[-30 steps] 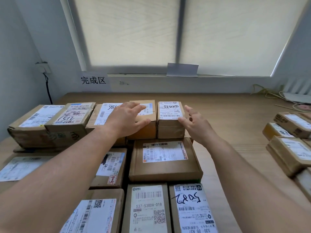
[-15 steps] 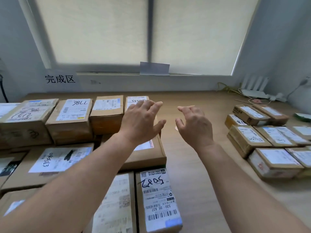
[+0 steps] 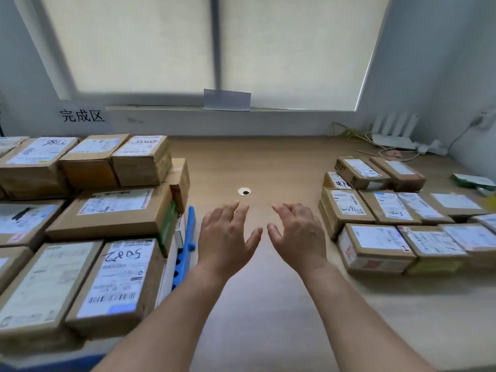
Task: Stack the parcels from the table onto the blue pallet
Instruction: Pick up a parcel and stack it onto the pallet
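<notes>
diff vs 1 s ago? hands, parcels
Both hands came off the small parcel in the stack's back row, letting it go, and swung right. Left hand and right hand now hover open and empty over the bare table, heading toward the loose parcels on the right. The parcels themselves look unmoved.

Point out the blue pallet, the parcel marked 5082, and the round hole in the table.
blue pallet (image 3: 190, 229): head view, exposed right edge.
parcel marked 5082 (image 3: 118, 283): head view, white label.
round hole (image 3: 244, 191): head view, dark centre.
</notes>
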`<state>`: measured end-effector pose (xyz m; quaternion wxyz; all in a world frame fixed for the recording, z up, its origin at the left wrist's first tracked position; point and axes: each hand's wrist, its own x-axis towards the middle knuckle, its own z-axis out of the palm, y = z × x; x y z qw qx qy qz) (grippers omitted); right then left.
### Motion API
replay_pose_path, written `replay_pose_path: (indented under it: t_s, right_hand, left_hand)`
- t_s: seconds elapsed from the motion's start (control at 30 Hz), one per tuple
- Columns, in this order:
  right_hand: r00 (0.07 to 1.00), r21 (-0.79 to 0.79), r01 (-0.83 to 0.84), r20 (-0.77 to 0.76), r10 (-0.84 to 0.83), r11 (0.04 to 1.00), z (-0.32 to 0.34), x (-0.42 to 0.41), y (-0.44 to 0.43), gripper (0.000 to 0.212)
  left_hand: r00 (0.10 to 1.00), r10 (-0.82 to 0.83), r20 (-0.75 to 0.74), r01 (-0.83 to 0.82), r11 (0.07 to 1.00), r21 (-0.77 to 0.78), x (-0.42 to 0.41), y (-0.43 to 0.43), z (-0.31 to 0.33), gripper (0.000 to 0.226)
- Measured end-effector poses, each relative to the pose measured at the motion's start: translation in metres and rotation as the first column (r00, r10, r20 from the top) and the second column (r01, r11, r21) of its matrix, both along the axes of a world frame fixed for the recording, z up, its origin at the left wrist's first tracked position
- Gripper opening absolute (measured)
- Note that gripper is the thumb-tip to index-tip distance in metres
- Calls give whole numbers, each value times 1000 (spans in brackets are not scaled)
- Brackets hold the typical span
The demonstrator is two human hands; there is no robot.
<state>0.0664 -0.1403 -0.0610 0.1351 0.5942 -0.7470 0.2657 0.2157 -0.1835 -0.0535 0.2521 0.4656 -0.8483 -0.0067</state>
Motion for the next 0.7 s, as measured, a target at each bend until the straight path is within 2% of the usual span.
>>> replay_pose_path:
  t_s: [0.27,0.43,0.6,0.7]
  right_hand:
    - [999,87,35,22,-37,996,-24,-85,64,44]
    - [988,107,114,96,-124,988,-38,-135,96,45]
    - [956,124,227,163,-245,966,-54,-181,122,48]
    - [919,192,303,200,-339,934,-59,-210,132,51]
  left_hand:
    - [998,43,44,-47,993,106,-77,62,-40,68]
    - [999,-21,41,14,988,157,-114,81,-57,69]
    - [994,-98,56,82,968,239,-154,87,-74,83]
    - [985,-159,73,129,943,308,-182,82,-82,72]
